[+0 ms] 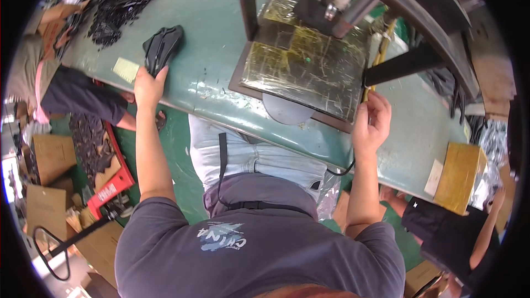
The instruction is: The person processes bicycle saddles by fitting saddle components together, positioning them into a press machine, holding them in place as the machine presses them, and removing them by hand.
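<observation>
My left hand (148, 87) is closed on the near end of a black, shoe-shaped piece (163, 47), holding it over the left part of the green table. A dark press plate (303, 69), covered with clear film and yellowish tape, lies on the table in front of me. Beside its right edge is my right hand (372, 121), with its fingers curled and the fingertips drawn together. Whatever may be between those fingers is too small to make out. A grey rounded flap (287, 110) sticks out from under the plate's near edge.
A dark metal frame (407, 65) stands around the plate, with a cylinder (356, 14) above. Black pieces (118, 14) are heaped at the far left, near a yellow notepad (126, 69). A brown box (458, 177) sits at the right edge. People are on both sides.
</observation>
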Motion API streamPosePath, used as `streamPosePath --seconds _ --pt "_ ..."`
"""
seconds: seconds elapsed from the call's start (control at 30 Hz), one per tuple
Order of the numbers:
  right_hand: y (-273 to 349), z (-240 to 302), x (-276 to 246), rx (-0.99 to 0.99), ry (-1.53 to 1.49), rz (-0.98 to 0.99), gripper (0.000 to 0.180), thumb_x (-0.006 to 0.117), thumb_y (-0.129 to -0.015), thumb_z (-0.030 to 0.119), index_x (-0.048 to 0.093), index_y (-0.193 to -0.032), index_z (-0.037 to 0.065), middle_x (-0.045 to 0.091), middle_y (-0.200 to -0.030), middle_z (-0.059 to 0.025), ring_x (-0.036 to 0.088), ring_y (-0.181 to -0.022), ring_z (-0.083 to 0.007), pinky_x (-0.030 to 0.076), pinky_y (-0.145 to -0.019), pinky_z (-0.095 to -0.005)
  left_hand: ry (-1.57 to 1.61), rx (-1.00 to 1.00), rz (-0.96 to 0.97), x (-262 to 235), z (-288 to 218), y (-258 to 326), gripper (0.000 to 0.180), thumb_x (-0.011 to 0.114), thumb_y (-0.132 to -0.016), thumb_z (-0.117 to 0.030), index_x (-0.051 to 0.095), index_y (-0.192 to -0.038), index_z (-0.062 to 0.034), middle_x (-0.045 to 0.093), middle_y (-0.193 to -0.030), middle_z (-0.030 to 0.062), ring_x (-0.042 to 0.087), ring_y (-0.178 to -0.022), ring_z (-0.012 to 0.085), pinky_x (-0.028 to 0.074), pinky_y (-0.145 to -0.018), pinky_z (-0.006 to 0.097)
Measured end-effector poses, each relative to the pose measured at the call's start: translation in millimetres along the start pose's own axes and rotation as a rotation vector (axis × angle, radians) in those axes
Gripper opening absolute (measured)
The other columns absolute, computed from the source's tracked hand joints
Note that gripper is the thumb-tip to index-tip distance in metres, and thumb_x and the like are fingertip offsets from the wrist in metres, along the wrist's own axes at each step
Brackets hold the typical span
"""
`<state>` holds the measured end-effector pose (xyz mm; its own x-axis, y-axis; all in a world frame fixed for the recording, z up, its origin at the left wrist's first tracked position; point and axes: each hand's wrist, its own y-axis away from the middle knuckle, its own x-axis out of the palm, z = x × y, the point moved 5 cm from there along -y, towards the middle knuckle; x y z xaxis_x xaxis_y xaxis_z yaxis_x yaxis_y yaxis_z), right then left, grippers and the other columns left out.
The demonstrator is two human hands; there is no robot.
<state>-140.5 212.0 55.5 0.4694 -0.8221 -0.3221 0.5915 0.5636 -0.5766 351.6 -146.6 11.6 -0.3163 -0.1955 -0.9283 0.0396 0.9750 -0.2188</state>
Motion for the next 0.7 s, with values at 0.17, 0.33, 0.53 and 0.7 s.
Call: streamPosePath --seconds 0.17,0.33,0.53,0.7 --pt "-4.5 25.8 34.6 -0.025 -0.083 0.198 0.015 0.070 -0.095 -0.007 0.074 -0.109 -0.002 0.075 -0.117 -0.0152 0.072 -0.098 -0.0214 0.059 -0.082 -0.0297 0.778 -0.074 0.157 -4.1 -33.6 61.1 0.047 0.085 -0.095 -0.029 0.069 -0.120 0.0070 0.073 -0.095 0.0088 0.064 -0.087 0.0106 0.054 -0.080 0.028" --pt "-19.9 43.4 64.7 0.145 -0.362 0.387 0.030 0.071 -0.099 0.000 0.070 -0.129 -0.002 0.066 -0.139 -0.0167 0.069 -0.112 -0.0216 0.057 -0.096 -0.0316 0.666 0.496 0.180 -36.4 -152.3 105.3 0.058 0.075 -0.071 0.000 0.068 -0.128 -0.0046 0.074 -0.118 0.0162 0.075 -0.107 0.0322 0.059 -0.094 0.042" --pt "-32.9 89.0 85.0 -0.465 0.099 0.780 0.063 0.081 -0.086 0.022 0.063 -0.144 0.005 0.066 -0.139 -0.0198 0.067 -0.121 -0.0412 0.056 -0.103 -0.0474 0.479 1.269 0.256 -39.1 -285.9 100.6 0.050 0.071 -0.066 0.003 0.069 -0.116 -0.0053 0.074 -0.116 0.0137 0.068 -0.119 0.0352 0.049 -0.108 0.048" --pt "-31.0 45.8 60.8 -0.318 0.285 0.332 0.043 0.074 -0.086 0.014 0.072 -0.128 0.008 0.074 -0.108 -0.0121 0.075 -0.087 -0.0359 0.062 -0.074 -0.0443 0.512 1.225 -0.064 -20.6 -345.2 93.8 0.047 0.073 -0.078 0.002 0.069 -0.125 -0.0033 0.069 -0.130 0.0145 0.064 -0.131 0.0361 0.048 -0.115 0.048"
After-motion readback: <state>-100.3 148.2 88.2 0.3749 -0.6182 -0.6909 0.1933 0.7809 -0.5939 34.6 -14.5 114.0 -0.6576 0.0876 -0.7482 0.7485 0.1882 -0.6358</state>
